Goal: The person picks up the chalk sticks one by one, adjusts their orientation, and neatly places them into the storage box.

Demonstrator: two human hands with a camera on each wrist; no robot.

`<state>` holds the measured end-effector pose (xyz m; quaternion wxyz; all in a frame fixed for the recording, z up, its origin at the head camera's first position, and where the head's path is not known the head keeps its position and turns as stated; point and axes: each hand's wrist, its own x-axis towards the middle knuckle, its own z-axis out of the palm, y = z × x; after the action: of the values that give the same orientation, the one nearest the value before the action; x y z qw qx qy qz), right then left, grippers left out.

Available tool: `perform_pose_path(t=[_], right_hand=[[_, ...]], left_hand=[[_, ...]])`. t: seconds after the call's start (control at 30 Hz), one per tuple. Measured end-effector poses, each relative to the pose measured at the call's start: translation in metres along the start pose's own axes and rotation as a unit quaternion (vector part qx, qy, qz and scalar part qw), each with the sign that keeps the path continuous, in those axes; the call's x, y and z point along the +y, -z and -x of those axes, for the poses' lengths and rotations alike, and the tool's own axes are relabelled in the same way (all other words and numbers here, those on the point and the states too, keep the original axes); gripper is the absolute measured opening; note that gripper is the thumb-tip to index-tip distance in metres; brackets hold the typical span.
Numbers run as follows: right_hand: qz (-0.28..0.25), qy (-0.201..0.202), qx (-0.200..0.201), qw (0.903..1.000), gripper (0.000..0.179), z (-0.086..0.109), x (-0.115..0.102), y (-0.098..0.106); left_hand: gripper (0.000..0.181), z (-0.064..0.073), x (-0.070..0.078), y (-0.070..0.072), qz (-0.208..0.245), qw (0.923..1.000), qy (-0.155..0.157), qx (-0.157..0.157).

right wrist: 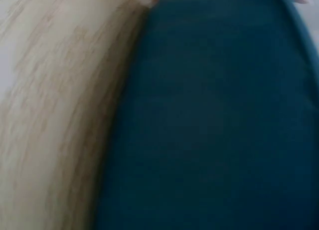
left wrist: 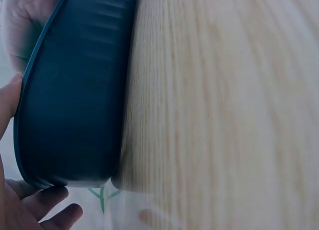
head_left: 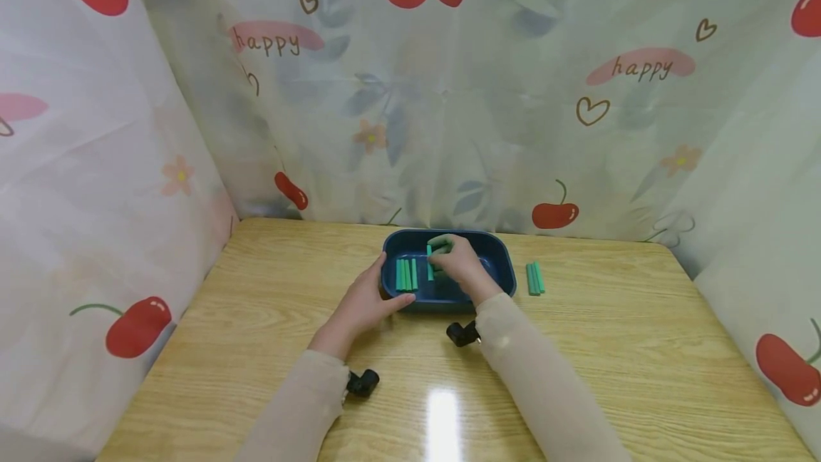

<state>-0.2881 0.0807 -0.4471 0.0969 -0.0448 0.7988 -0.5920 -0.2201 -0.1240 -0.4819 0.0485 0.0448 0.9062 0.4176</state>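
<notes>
A dark blue rectangular container (head_left: 442,307) stands on the table. My left hand (head_left: 362,303) holds its left end, thumb at the front rim and fingers round the side; the left wrist view shows the fingertips (left wrist: 54,197) touching the container's end. Over the inside, my right hand (head_left: 458,262) pinches an upright-looking green stick (head_left: 430,273) between thumb and fingers. Several similar green sticks (head_left: 405,275) lie side by side in the container's left part. Only the container's outer wall (right wrist: 209,120) fills most of the right wrist view, blurred, so the pinch is hidden there.
To the right of the container, a few more green sticks (head_left: 535,279) lie together on the wooden table (head_left: 609,348). A patterned cloth (head_left: 436,105) hangs behind the table and along both sides. Each wrist carries a small black camera (head_left: 363,383).
</notes>
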Motion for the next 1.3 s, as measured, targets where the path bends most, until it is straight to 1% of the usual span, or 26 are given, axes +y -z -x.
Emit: perform_pose_path(t=[0.17, 0.4, 0.6, 0.8, 0.87, 1.03, 1.2, 1.3], right_hand=[[0.023, -0.015, 0.007, 0.9996, 0.037, -0.007, 0.007, -0.007], [0.048, -0.048, 0.002, 0.9977, 0.036, -0.013, 0.010, -0.014], [0.068, -0.070, 0.002, 0.9952, 0.036, -0.017, 0.013, -0.018], [0.086, -0.073, 0.006, 0.9936, 0.038, -0.019, 0.016, -0.020], [0.085, -0.074, 0.006, 0.9937, 0.038, -0.020, 0.018, -0.020], [0.078, -0.061, 0.007, 0.9951, 0.034, -0.020, 0.017, -0.020], [0.073, -0.049, 0.015, 0.9960, 0.030, -0.014, 0.011, -0.015], [0.076, -0.047, 0.006, 0.9959, 0.027, -0.009, 0.006, -0.011]], left_hand=[[0.105, 0.000, 0.000, 0.000, 0.006, 1.0000, -0.003, 0.001], [0.105, -0.001, -0.001, 0.000, 0.004, 0.9999, -0.009, 0.004], [0.104, -0.001, -0.001, 0.000, 0.005, 1.0000, -0.007, -0.001], [0.105, 0.000, -0.001, 0.000, 0.008, 1.0000, -0.004, -0.004], [0.105, 0.000, -0.001, 0.000, 0.008, 1.0000, -0.004, -0.004], [0.106, 0.000, -0.002, -0.001, 0.010, 0.9999, -0.004, -0.003], [0.106, -0.001, -0.002, -0.001, 0.009, 1.0000, 0.000, -0.003], [0.106, -0.001, -0.002, -0.001, 0.007, 1.0000, 0.001, -0.001]])
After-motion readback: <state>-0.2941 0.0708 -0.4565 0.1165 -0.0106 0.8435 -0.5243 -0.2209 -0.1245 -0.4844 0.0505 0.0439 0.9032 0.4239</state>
